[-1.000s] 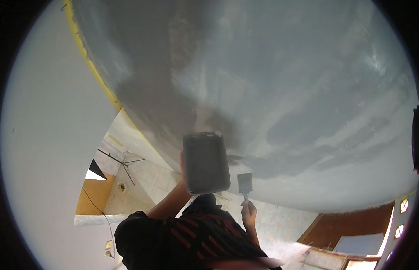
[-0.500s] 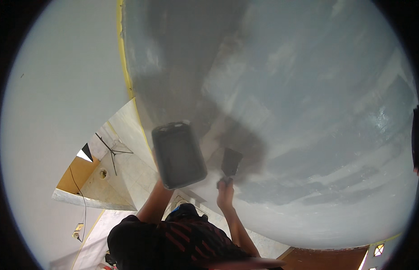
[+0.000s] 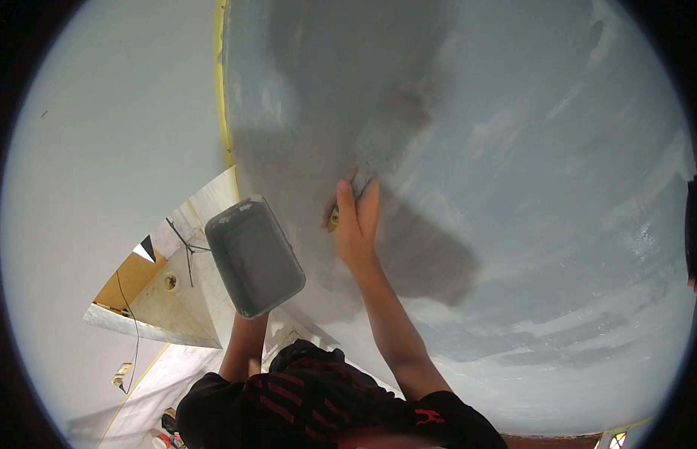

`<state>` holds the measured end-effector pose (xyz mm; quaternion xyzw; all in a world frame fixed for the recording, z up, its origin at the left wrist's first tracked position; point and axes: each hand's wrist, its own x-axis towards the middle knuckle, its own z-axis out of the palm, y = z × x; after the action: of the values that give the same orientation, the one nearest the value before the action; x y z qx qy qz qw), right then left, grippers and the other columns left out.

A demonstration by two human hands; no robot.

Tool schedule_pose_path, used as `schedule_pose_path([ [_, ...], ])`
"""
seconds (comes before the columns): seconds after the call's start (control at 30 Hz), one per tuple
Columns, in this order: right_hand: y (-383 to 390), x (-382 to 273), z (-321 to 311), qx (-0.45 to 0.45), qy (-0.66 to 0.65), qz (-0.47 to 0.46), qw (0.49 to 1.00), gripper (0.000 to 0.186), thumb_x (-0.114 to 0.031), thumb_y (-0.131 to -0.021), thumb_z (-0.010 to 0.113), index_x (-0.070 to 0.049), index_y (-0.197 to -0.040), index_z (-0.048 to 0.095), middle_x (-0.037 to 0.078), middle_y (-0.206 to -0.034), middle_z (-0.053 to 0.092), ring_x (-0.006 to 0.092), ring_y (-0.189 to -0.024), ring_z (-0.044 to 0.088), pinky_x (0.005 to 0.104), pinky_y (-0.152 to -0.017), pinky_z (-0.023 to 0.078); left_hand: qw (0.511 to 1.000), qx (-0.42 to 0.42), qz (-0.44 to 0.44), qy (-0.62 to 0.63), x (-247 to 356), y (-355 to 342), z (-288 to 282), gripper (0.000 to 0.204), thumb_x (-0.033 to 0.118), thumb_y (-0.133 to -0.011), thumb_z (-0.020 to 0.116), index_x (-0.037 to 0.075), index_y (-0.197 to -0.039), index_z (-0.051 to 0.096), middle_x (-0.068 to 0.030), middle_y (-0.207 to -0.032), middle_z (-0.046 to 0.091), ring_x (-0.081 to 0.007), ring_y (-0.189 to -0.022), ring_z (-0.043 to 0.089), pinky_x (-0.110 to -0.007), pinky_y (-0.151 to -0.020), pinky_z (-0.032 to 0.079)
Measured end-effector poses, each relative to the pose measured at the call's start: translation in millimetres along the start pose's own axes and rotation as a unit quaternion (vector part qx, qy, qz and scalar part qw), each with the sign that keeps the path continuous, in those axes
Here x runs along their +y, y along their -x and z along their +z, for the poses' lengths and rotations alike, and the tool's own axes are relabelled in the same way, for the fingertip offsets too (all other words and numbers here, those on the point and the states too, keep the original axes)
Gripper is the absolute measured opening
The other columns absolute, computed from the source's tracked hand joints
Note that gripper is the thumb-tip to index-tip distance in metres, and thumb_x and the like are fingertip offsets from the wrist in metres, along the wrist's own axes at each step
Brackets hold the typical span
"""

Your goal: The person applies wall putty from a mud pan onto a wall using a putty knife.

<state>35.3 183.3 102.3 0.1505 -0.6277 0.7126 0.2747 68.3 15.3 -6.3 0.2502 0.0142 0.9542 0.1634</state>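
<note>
My left hand (image 3: 250, 322) holds up a dark grey rectangular tray (image 3: 257, 258) from behind. The tray hides its fingers; only the wrist end shows below the rim. Pale grey smears lie along the tray's upper edge. In my right hand (image 3: 354, 217) is a putty knife (image 3: 361, 182), its fingers closed round it and its blade pressed to the grey wall (image 3: 513, 194). A yellowish handle end (image 3: 333, 220) pokes out beside the palm. Much of the blade is behind the fingers. Wet-looking grey patches and streaks cover the wall.
Yellow masking tape (image 3: 220, 82) runs down the grey wall's left edge, beside a plain pale wall (image 3: 124, 142). Lower left, an opening shows a thin black stand (image 3: 189, 251) and a small bucket (image 3: 170, 282). A cable (image 3: 137, 337) hangs to an electrical outlet (image 3: 122, 373).
My right hand has moved up and left with the putty knife, from beside the tray onto the wall. The tray has shifted left and tilted more.
</note>
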Motion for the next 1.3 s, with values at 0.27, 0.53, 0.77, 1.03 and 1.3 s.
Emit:
schedule_pose_path([
  [0.27,-16,34,25,0.046,-0.272,0.139,0.951,0.048,-0.057,-0.107,0.051,-0.017,-0.082,0.043,-0.002,-0.058,0.036,0.0097,-0.043,0.029,0.028,-0.039,0.023,0.997,-0.048,0.003,0.067,9,-18,-33,0.073,0.047,-0.102,0.061,0.009,-0.158,0.035,-0.0156,-0.137,0.052,-0.0315,-0.131,0.051,-0.058,-0.104,0.052],
  [0.53,67,70,29,0.139,-0.378,0.362,0.841,0.052,-0.06,-0.106,0.051,-0.02,-0.074,0.041,-0.004,-0.053,0.025,0.0117,-0.042,0.019,0.0308,-0.042,0.015,0.994,-0.072,-0.016,0.086,32,-28,-35,0.065,0.044,-0.106,0.056,0.011,-0.158,0.035,-0.0127,-0.14,0.05,-0.0266,-0.133,0.049,-0.059,-0.11,0.047],
  [0.77,124,75,18,0.063,-0.266,0.354,0.894,0.055,-0.059,-0.109,0.045,-0.018,-0.073,0.04,-0.004,-0.051,0.028,0.0111,-0.038,0.02,0.0303,-0.039,0.017,0.997,-0.043,-0.003,0.069,40,-27,-29,0.069,0.039,-0.101,0.066,0.01,-0.156,0.037,-0.0122,-0.132,0.052,-0.0303,-0.123,0.052,-0.059,-0.103,0.05],
  [1.03,24,47,7,0.065,-0.173,0.219,0.958,0.057,-0.06,-0.108,0.047,-0.017,-0.072,0.039,-0.004,-0.051,0.031,0.0097,-0.037,0.025,0.0302,-0.037,0.018,0.995,-0.083,-0.012,0.057,40,-33,-38,0.066,0.044,-0.106,0.056,0.01,-0.157,0.035,-0.0144,-0.142,0.05,-0.0283,-0.134,0.05,-0.06,-0.11,0.049],
  [1.3,162,132,-20,0.145,-0.212,0.467,0.846,0.055,-0.062,-0.106,0.049,-0.018,-0.074,0.04,-0.004,-0.051,0.029,0.0114,-0.036,0.021,0.0312,-0.036,0.018,0.993,-0.082,-0.013,0.079,39,-34,-59,0.066,0.04,-0.104,0.062,0.011,-0.157,0.036,-0.0123,-0.14,0.05,-0.0294,-0.134,0.05,-0.065,-0.109,0.048],
])
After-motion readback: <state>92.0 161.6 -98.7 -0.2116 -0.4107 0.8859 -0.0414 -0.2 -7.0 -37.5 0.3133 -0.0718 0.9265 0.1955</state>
